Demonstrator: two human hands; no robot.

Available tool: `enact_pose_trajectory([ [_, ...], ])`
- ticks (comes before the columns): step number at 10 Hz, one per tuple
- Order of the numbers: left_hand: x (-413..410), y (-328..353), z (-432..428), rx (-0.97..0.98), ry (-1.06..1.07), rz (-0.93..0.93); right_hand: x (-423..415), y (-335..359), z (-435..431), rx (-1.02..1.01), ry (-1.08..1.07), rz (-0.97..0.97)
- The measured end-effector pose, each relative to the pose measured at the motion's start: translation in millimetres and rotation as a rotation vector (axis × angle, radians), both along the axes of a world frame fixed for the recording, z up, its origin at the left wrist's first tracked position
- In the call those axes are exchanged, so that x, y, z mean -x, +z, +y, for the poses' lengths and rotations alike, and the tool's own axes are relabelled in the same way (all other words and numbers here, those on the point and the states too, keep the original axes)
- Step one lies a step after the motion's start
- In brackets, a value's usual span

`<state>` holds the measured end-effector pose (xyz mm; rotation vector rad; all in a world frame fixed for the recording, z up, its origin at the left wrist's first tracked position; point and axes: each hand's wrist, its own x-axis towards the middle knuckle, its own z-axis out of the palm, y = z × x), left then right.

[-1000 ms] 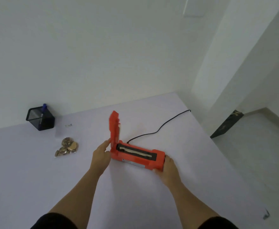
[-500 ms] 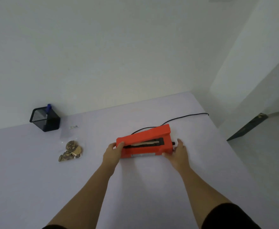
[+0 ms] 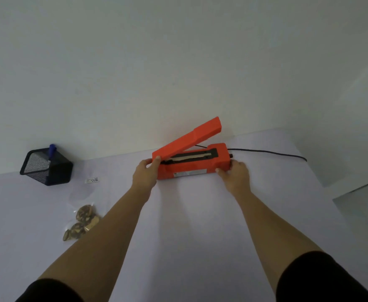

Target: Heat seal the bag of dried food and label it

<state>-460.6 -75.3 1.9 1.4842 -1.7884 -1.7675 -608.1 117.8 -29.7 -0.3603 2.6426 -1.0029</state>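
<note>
Left hand (image 3: 145, 173) gripping orange heat sealer (image 3: 191, 167) hinge end, right hand (image 3: 235, 173) gripping opposite end, sticker (image 3: 190, 174) text illegible

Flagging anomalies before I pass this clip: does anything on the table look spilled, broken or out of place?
Nothing stands out. The heat sealer sits flat, arm raised, left hand and right hand holding its ends. The bag of dried food lies unspilled to its left, apart from the label and pen holder.

Black mesh pen holder (image 3: 48, 168) (square in plan) standing at the far left of the pale table (image 3: 200, 236), near the white wall (image 3: 178, 62). A blue-capped pen (image 3: 52, 148) projects from its top. Grey floor (image 3: 363, 214) lies at right.
</note>
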Motion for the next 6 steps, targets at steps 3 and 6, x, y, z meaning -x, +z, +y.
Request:
enact_pose_trajectory([
  [3,15,-2,-16,0.068,-0.024,-0.009,15,4,-17,-0.014,0.025,0.050],
  [6,-38,38,8,0.377,-0.273,-0.171,-55,38,3,-0.331,0.225,0.041],
])
